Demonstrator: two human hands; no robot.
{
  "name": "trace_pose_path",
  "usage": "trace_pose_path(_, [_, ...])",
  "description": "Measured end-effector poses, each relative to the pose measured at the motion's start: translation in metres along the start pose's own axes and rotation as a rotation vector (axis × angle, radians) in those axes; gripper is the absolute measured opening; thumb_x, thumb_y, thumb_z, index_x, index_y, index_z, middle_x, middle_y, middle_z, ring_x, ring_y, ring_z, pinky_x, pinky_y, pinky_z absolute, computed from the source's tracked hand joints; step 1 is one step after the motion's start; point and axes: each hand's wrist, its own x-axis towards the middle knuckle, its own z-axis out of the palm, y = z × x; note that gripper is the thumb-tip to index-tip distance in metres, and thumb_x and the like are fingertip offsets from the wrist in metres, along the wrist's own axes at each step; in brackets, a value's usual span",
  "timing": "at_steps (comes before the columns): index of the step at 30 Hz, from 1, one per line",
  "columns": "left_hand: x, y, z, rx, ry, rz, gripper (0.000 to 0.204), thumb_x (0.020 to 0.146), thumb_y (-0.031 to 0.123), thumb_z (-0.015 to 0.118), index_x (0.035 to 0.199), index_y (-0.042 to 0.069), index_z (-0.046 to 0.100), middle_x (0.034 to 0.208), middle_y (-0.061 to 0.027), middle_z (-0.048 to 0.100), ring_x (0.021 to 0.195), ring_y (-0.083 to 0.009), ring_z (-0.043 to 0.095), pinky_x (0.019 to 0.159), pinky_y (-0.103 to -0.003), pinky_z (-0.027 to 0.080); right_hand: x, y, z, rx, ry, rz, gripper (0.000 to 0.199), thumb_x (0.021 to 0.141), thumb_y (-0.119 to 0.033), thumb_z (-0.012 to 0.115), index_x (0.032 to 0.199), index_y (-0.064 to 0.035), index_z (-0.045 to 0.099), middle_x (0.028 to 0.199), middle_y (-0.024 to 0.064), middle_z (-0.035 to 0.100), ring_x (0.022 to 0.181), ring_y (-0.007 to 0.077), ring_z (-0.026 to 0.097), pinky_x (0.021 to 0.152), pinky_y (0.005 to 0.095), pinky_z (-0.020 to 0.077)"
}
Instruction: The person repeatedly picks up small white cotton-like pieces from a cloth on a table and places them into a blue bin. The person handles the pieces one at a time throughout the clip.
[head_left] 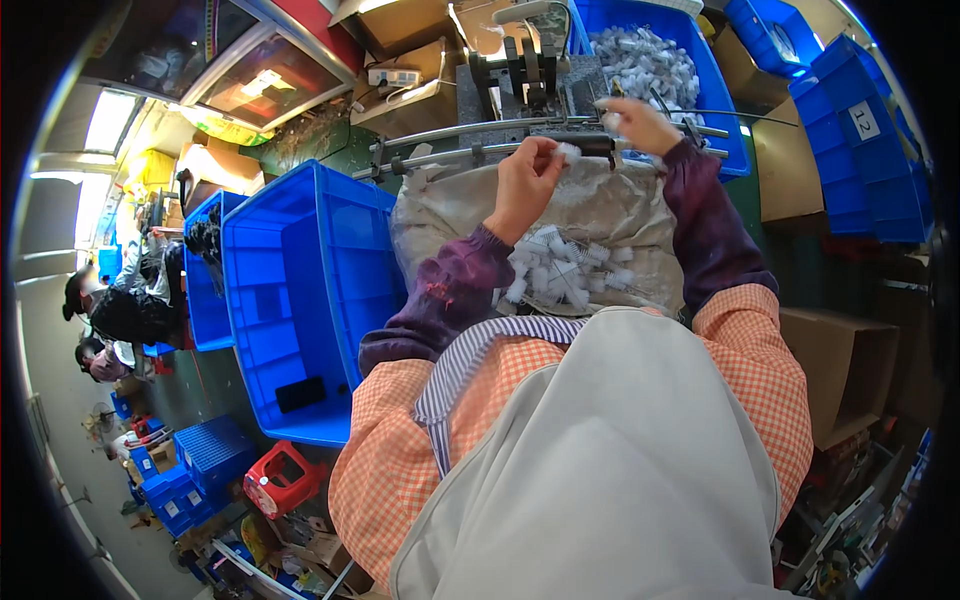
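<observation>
My left hand (524, 190) is closed in a pinch on a small white bristle brush (569, 153), just in front of the machine's metal rails. My right hand (645, 126) reaches to the right side of the machine (515, 78), its fingers drawn together. Something whitish shows at those fingertips, too small to make out. Below both hands, a beige cloth (440, 215) is spread from the rails toward my lap. On it lies a loose pile of white brushes (565, 272), some with thin wire stems.
Behind my right hand, a blue bin (735, 125) holds many white pieces (648, 62). A large blue bin (275, 300) with a dark flat object (300, 394) inside stands at my left. Cardboard boxes (835, 370) and stacked blue crates (862, 140) are at the right. A red stool (285, 480) sits lower left.
</observation>
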Motion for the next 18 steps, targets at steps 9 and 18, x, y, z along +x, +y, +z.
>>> trace_pose_path(9, [-0.029,-0.041,-0.011,0.785,-0.425,-0.010,0.052,0.071,0.031,0.070,0.111,0.004,0.052,0.094,-0.0174,0.061,0.083,-0.0308,0.061,0.072,-0.037,0.049,0.056,0.019,0.044,-0.308,0.556,-0.047,0.019,0.082,-0.018,0.050,0.094,-0.0116,0.063,0.094,0.0081,0.062,0.088,0.0287,0.058,0.076,0.0363,0.0443])
trace_pose_path(18, [-0.070,-0.070,-0.010,0.937,-0.622,-0.012,0.021,0.072,0.020,0.063,0.088,0.008,0.057,0.091,-0.0154,0.060,0.079,-0.0337,0.059,0.067,-0.044,0.047,0.104,0.035,0.062,-0.608,0.567,0.056,0.015,0.079,-0.022,0.051,0.089,-0.0184,0.061,0.098,-0.0015,0.059,0.101,0.0208,0.049,0.084,0.0391,0.0341])
